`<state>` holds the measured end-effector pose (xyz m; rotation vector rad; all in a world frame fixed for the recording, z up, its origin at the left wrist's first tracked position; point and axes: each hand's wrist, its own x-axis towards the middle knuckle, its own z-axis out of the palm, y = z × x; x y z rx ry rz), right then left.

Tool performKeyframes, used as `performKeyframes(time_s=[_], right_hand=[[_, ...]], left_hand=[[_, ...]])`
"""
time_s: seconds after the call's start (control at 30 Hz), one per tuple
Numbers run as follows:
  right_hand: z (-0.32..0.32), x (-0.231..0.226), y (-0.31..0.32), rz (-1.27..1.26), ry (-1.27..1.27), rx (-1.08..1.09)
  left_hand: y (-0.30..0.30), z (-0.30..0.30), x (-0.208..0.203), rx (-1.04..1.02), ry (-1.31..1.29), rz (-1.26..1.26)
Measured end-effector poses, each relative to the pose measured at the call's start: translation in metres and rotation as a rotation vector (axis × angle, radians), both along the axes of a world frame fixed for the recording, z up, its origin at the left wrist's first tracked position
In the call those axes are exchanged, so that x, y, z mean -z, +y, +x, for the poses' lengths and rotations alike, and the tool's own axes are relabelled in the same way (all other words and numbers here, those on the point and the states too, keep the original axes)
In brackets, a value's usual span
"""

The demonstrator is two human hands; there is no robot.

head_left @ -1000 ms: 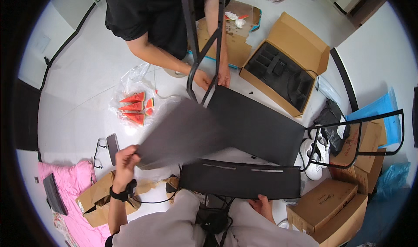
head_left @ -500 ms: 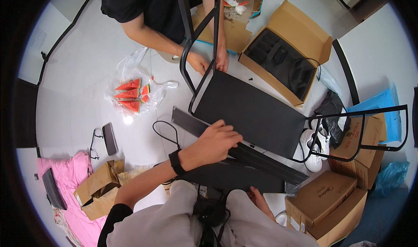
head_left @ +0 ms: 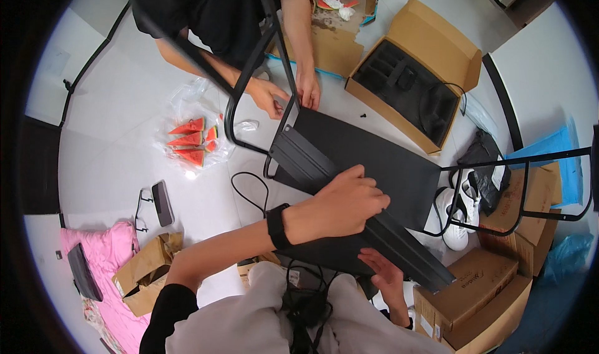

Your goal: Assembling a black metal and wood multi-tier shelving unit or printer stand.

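Note:
My left hand (head_left: 343,209), wearing a black wristband, is closed around the middle of a long black ridged metal strip (head_left: 409,249). The strip slants from upper left to lower right, over part of a flat black board (head_left: 374,157) fitted with black tube legs (head_left: 236,114). Below the strip's lower part is my right hand (head_left: 385,280), fingers apart and holding nothing visible. Under my left wrist a second dark panel (head_left: 324,254) lies near my knees, partly hidden. Across from me, another person's hands (head_left: 290,95) are at the board's far left corner.
An open cardboard box (head_left: 430,86) with black foam stands beyond the board. Watermelon slices (head_left: 188,140) lie on a plastic bag at left, with a phone (head_left: 162,203) nearer me. White shoes (head_left: 452,220) and brown boxes (head_left: 477,279) stand at right. A black cable (head_left: 249,178) loops beside the strip.
My left hand has raised the strip and shifted right, turning it steeper. My right hand has come up into fuller view with its fingers apart. The left tube legs have tilted leftward.

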<state>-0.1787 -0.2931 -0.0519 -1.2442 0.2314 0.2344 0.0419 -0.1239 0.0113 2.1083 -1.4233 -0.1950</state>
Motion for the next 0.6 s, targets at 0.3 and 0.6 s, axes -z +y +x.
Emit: performKeyframes(time_s=[0.3,0.6], right_hand=[[0.009,0.018,0.012,0.083,-0.094,0.378],[0.011,0.022,0.016,-0.086,-0.139,0.386]], left_hand=[[0.010,-0.015,0.027,-0.061,0.184,-0.056],[0.023,-0.025,0.042,-0.084,0.210,-0.152]])
